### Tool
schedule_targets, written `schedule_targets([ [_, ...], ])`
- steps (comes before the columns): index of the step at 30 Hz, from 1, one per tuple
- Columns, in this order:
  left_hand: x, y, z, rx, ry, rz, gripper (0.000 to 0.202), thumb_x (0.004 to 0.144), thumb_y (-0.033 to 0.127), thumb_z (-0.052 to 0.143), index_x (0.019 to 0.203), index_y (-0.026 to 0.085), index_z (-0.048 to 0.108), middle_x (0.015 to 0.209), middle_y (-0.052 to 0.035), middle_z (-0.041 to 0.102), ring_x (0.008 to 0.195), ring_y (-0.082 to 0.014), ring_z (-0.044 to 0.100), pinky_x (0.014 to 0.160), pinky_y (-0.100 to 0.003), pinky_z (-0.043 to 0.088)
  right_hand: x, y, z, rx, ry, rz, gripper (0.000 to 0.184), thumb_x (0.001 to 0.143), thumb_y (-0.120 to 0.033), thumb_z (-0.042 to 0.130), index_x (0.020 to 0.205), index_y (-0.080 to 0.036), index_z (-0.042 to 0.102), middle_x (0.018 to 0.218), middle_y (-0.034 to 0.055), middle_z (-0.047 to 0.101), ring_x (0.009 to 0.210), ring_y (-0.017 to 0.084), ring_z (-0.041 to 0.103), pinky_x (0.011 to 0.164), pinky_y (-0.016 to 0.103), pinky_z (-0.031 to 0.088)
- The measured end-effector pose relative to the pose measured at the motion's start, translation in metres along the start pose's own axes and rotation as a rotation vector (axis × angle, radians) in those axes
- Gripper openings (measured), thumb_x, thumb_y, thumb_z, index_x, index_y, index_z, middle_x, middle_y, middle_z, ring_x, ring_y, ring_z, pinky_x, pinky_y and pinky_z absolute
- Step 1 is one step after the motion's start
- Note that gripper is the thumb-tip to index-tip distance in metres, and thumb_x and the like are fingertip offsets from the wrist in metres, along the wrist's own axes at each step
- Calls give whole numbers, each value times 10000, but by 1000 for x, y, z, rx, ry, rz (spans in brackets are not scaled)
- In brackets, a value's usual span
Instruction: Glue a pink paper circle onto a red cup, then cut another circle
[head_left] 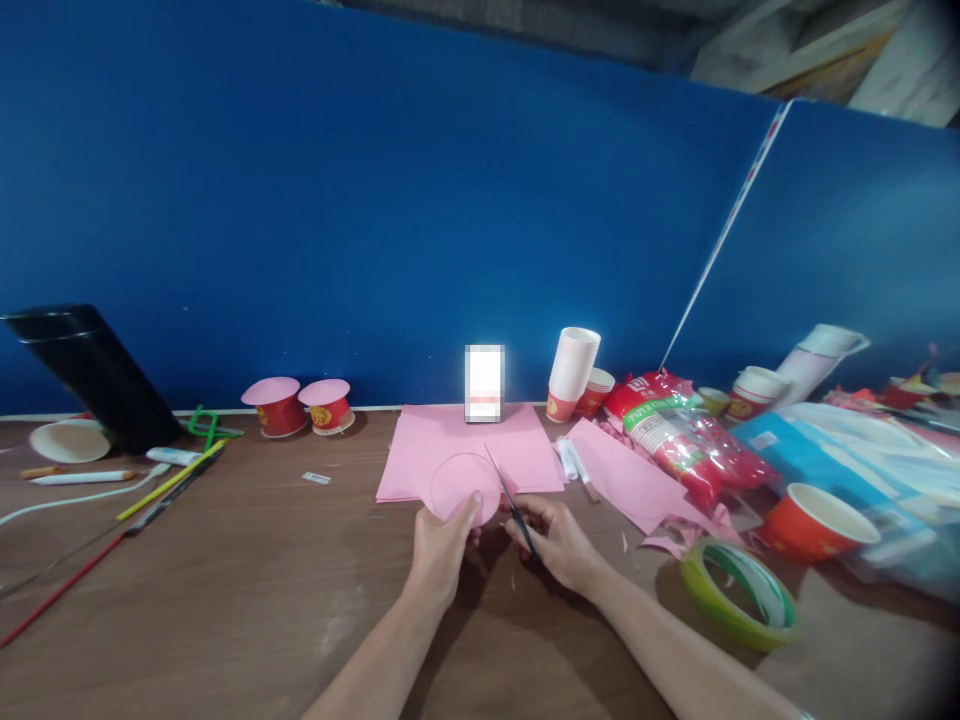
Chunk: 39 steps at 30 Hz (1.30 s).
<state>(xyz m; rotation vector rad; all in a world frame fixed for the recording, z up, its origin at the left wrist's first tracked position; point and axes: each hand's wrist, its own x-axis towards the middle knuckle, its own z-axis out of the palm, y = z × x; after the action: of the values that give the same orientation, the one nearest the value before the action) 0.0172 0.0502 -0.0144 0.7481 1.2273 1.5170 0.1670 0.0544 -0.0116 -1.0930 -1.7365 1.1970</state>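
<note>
My left hand [442, 545] pinches a round pink paper disc [465, 485] at its lower edge, thumb on top. My right hand [555, 540] is closed on thin dark scissors [510, 498] whose blades point up and left, touching the disc's right edge. Both hands are over the brown table [247, 590], just in front of a flat pink paper sheet [472, 445].
Two upturned red cups with pink tops [300, 405] stand at the back left. A white cup stack [574, 370], a red packet [679, 440], pink scraps [637, 485], a red cup on its side [814, 520] and a green tape roll [739, 595] lie right. Pencils and sticks [150, 490] lie left.
</note>
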Motion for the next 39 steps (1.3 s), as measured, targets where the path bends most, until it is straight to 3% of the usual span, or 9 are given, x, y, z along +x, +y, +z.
schedule_targets([
  [13,-2,2,0,1,-41,34,310,576,361,679,674,75,610,467,-6,536,392,-91,446,376,-212,375,0,-6,2,27,5,-13,257,750,-336,549,896,-126,573,555,-29,490,492,83,434,455,188,349],
  [24,-9,13,6,54,1,62,278,588,338,663,597,69,592,433,-3,503,383,-83,425,382,-211,355,-1,-8,2,30,2,-18,236,746,-305,546,909,-136,558,582,-29,502,519,87,457,487,191,364],
  [39,-2,4,-1,12,-44,40,290,569,352,682,637,80,610,446,-2,526,388,-95,442,383,-215,367,-1,-7,2,43,-15,-9,201,750,-298,541,875,-141,545,609,-21,507,538,91,463,480,187,360],
])
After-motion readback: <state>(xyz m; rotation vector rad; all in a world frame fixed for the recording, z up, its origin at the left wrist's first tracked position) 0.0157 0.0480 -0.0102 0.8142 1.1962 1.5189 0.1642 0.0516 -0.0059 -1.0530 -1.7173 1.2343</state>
